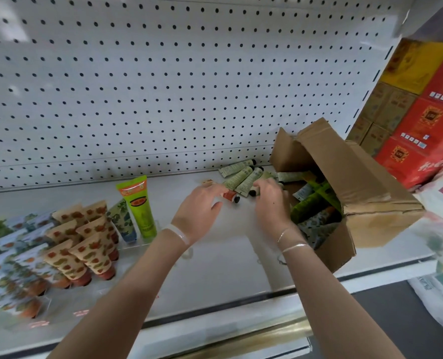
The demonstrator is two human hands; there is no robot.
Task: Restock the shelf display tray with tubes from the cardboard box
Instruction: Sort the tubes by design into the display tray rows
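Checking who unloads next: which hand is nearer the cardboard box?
Right. The right hand is at the opening of the cardboard box; the left hand is farther left, over the shelf.

White pegboard wall (163, 86) behind white shelf (215, 255).

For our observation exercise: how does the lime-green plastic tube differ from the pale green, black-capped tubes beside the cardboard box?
The lime-green plastic tube stands upright; the pale green, black-capped tubes lie flat. The lime-green tube is brighter and wider; the pale tubes are slimmer. Both are squeeze tubes.
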